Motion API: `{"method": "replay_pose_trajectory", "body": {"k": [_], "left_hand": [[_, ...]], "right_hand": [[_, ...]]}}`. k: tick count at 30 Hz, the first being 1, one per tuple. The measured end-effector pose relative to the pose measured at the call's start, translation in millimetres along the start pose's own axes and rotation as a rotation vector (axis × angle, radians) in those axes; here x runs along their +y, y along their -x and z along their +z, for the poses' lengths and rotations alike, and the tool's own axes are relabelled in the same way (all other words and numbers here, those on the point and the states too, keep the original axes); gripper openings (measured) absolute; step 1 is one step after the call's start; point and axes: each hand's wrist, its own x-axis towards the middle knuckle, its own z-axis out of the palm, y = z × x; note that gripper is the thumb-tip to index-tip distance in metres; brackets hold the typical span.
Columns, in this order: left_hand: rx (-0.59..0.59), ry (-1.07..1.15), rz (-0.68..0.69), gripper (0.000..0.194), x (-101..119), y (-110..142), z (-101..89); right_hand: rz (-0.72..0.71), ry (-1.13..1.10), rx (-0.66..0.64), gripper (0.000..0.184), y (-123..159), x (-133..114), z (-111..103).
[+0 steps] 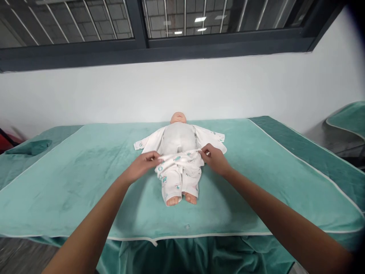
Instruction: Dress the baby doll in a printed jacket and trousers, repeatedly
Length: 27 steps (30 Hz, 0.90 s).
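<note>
A baby doll (178,117) lies on its back with its head toward the wall and its bare feet toward me. White patterned pants (182,171) cover its legs, and a white long-sleeved shirt (152,140) lies spread open beneath its arms and torso. My left hand (145,163) pinches the waistband at its left side. On the other side, my right hand (212,156) grips the waistband between thumb and fingers. Between both hands the waistband is stretched across the doll's lower belly, below a pale grey-white torso (179,137).
A light green plush cover (85,182) with white piping lies under the doll, over a darker green cloth (199,255). Behind stands a white wall (114,95) below a dark-framed window (171,47) with bars. A green padded piece (349,120) juts in at the right.
</note>
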Motion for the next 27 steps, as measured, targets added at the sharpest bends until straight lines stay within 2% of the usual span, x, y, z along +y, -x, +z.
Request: {"method": "replay_pose_trajectory", "body": {"k": [2,4,7,10,13,16,20,23,27], "left_hand": [[0.279,0.098,0.065,0.030,-5.6,-17.3,8.1],[0.469,0.124,0.091,0.028,-13.4,-37.9,17.0],[0.608,0.023,0.078,0.024,-23.6,-69.1,24.2],[0.681,-0.062,0.062,0.024,-30.5,-95.6,20.5],[0.635,0.024,0.024,0.027,-40.2,-114.9,14.6],[0.555,0.178,-0.017,0.031,-55.3,-122.0,13.5],[0.383,0.221,-0.029,0.034,-69.0,-114.7,8.8],[0.230,0.225,-0.142,0.032,-67.9,-106.0,-2.6],[0.083,0.381,-0.209,0.015,-63.5,-98.6,-13.0]], "right_hand": [[0.006,-0.138,0.096,0.020,-9.8,-1.7,9.1],[0.072,-0.260,0.169,0.019,-23.3,-2.2,18.9],[0.251,-0.367,0.244,0.024,-47.8,4.4,32.6],[0.295,-0.411,0.253,0.025,-72.3,17.5,42.9],[0.276,-0.450,0.214,0.028,-88.7,28.4,49.7],[0.283,-0.585,0.095,0.032,-91.8,33.7,51.6],[0.333,-0.809,-0.150,0.035,-86.2,36.6,40.8],[0.297,-0.821,-0.321,0.029,-84.4,36.6,26.8],[0.235,-0.786,-0.420,0.025,-82.9,33.2,12.2]]}}
